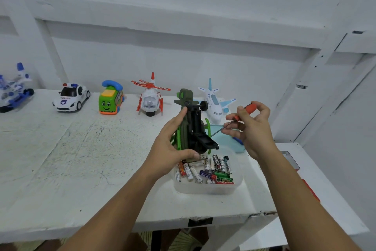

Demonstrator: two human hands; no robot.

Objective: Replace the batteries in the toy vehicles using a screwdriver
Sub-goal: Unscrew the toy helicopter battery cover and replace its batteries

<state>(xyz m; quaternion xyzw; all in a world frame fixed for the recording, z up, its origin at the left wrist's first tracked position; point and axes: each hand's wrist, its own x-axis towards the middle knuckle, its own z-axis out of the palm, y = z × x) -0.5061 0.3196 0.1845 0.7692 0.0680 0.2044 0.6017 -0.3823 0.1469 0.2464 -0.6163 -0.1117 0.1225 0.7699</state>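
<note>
My left hand (171,145) has its fingers curled round the green army toy (193,124). The thumb is at the bottom and the fingertips are up near the top, so it's held upright with its underside facing me, just right of center frame. My right hand (252,128) is pinching the screwdriver (236,118) by its orange-and-black handle. The other fingers are loosely spread, and the tip points down-left at the toy without quite touching it.

Progress-wise, the black battery cover (205,141) is hanging open at the lower end, so I'd say the unscrewing is done on this one. The compartment looks dark and I honestly can't tell if any cells are in there.

Right under the toy, lower center, sits the clear plastic tub (205,188) full of loose batteries (211,169). A light blue lid (225,140) lies flat beside it, behind my right hand.

The rest are lined up across the back of the white table (81,149):
- a blue-and-white plane (14,90) at far left
- a police car (71,97)
- a green bus (111,98)
- a red-and-white helicopter (151,98)
- a white airplane (213,102)

All of them are sitting right side up. I can't tell from here which ones are done, so I'm guessing there's plenty left.
</note>
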